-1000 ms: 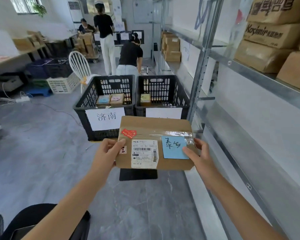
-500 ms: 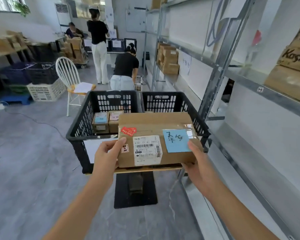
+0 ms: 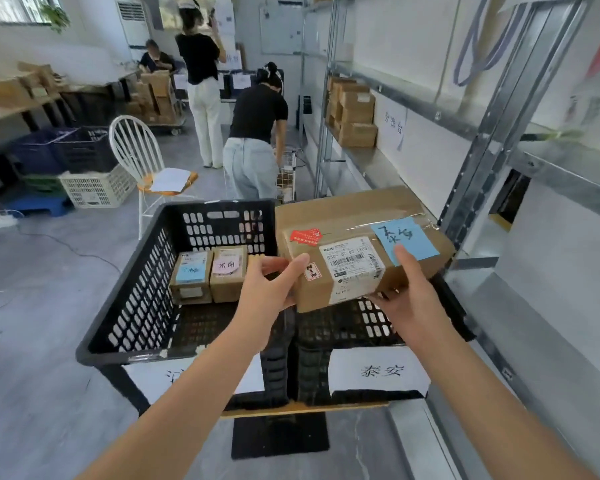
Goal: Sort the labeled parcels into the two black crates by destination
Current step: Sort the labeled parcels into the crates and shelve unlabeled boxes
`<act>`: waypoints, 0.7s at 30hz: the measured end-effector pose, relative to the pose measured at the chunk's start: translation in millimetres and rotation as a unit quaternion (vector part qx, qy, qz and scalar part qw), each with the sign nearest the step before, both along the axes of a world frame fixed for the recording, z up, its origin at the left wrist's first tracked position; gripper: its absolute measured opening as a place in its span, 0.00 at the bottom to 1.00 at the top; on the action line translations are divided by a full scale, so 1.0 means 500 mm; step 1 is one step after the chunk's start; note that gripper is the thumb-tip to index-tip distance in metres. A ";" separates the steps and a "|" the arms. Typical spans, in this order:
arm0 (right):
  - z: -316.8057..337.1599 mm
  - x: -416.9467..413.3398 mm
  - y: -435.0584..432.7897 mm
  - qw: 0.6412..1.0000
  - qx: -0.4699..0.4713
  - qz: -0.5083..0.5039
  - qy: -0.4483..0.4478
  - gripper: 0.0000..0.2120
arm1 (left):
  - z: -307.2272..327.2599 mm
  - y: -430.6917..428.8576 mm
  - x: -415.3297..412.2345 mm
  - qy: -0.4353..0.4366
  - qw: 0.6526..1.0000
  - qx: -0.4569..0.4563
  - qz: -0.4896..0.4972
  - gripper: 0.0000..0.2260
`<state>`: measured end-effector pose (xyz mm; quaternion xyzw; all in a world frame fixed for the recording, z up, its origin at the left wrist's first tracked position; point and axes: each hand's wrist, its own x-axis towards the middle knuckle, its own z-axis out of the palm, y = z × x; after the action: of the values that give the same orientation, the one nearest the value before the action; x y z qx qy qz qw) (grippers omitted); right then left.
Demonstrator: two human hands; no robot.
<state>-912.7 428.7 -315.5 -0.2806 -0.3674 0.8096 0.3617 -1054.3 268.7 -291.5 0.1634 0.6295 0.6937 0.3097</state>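
While aloft, parcel (image 3: 354,216) between both grips (image 3: 268,292) (image 3: 408,299).

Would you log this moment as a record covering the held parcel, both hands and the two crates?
held: large parcel, blue note, over the right crate
left hand: grips its left end
right hand: grips its near right edge, thumb on the note
left crate: blue-noted small parcel, pink-noted small parcel, at far wall
right crate: sign reads 泰安; contents hidden

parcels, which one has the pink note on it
The small parcel in the left crate, on the right of the pair there. Its neighbour and the big parcel over the right crate both carry blue notes.
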 end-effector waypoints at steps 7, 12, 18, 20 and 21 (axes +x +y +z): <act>-0.053 -0.123 0.227 0.990 0.026 0.035 -0.134 0.39 | -0.049 0.217 -0.067 0.076 0.986 -0.148 -0.019 0.24; -0.134 -0.165 0.378 0.966 0.016 0.110 -0.235 0.30 | -0.095 0.315 -0.155 0.118 0.970 -0.210 0.018 0.14; -0.223 -0.234 0.457 0.941 -0.024 0.178 -0.288 0.22 | -0.158 0.412 -0.204 0.116 0.947 -0.299 -0.028 0.17; -0.251 -0.262 0.476 0.938 -0.041 0.172 -0.298 0.24 | -0.179 0.452 -0.212 0.113 0.934 -0.330 -0.072 0.16; -0.265 -0.272 0.484 0.939 -0.054 0.161 -0.299 0.26 | -0.191 0.472 -0.215 0.112 0.928 -0.343 -0.087 0.15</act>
<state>-1048.9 670.8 -448.0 -0.4662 -0.4546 0.7543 0.0840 -1161.9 504.6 -387.2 0.1774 0.8431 0.3828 0.3336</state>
